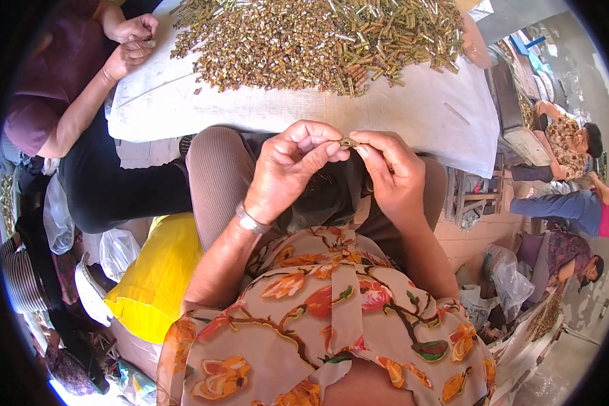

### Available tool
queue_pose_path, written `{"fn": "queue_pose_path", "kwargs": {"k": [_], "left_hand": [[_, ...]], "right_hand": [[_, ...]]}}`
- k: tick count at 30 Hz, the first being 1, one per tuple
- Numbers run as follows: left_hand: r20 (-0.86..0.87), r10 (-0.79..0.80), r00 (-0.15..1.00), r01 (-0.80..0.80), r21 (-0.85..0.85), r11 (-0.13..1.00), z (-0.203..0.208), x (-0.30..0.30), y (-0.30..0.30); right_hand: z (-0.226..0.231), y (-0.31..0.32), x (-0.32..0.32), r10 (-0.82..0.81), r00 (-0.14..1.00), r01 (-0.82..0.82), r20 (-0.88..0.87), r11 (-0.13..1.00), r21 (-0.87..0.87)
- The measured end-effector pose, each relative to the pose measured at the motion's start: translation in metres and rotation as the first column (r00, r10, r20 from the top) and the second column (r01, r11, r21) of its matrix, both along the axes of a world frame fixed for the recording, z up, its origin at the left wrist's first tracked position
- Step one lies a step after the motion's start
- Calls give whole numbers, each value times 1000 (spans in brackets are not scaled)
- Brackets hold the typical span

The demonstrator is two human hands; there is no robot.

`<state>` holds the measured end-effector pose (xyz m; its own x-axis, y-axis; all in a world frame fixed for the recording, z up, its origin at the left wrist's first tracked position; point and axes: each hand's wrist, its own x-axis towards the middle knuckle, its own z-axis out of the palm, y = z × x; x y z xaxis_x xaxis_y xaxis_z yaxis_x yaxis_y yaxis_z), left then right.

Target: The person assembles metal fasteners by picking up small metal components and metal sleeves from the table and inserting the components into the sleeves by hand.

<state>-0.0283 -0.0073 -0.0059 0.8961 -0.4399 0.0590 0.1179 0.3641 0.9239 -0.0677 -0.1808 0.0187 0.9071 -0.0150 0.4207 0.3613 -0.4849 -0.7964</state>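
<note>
Above my lap, my left hand (285, 164) and my right hand (394, 169) meet with their fingertips pinched on one small brass-coloured metal part (348, 143). Its exact kind is too small to tell. A silver bracelet (250, 220) circles my left wrist. Just beyond my hands is a table covered with a white cloth (183, 111). On that cloth lies a big heap of small brass-coloured metal pieces: short ring-like ones (264, 57) toward the left and middle, longer tube-like ones (399, 44) toward the right.
At the far left a co-worker's hands (132, 47) are close together by the table edge. A yellow bag (159, 277) stands left of my knee, near clear plastic bags (118, 254). Several people sit or stand at the right, by a wooden stand (477, 196).
</note>
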Motion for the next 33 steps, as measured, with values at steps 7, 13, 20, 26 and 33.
{"fn": "queue_pose_path", "kwargs": {"k": [7,13,20,26,33], "left_hand": [[-130,-529,838,463,-342,818,-3,18,18],[-170,-475,863,399,-347,849,-18,13,10],[-17,-41,999,45,294,955,-26,56,-7],[669,102,736,-595,568,569,-51,94,-49],[706,-10,708,-641,649,411,-44,91,-56]], "right_hand": [[18,-17,-7,426,788,-155,-444,835,527],[7,-14,-8,547,711,-71,-442,681,729],[-21,-31,26,643,677,184,-359,324,928],[-58,-34,102,-6,832,287,-555,860,422],[-69,-35,127,-219,972,169,-80,897,-409]]}}
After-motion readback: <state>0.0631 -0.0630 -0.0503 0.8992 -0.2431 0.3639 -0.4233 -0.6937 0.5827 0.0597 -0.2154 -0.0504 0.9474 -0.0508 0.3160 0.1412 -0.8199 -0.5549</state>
